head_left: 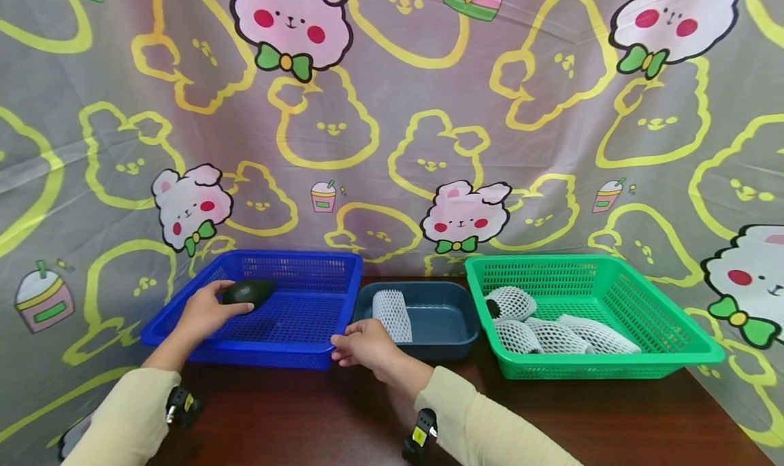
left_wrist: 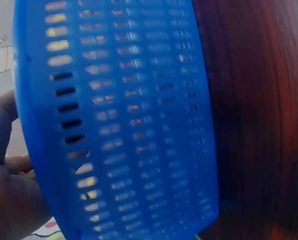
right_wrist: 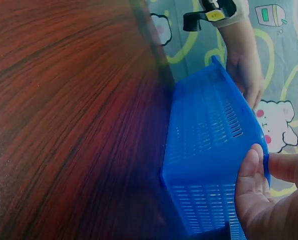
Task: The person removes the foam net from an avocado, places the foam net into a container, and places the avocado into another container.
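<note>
A dark green avocado [head_left: 248, 292] is in my left hand [head_left: 207, 311], thumb along its near side and fingers behind it. That hand reaches over the front left of a blue plastic basket [head_left: 312, 347]. My right hand [head_left: 369, 347] pinches the basket's front right corner, as the right wrist view also shows, with the thumb and fingers on either side of the rim [right_wrist: 265, 165]. In the left wrist view the basket's slotted wall [left_wrist: 138, 125] covers most of the scene and hides the avocado.
Right of the blue basket stands a small dark blue-grey bin [head_left: 444, 350] with a white foam net sleeve [head_left: 392, 316] inside. Farther right, a green basket [head_left: 588, 367] holds several items in white foam nets [head_left: 557, 335]. A patterned curtain [head_left: 392, 139] hangs behind the dark wooden table [head_left: 294, 411].
</note>
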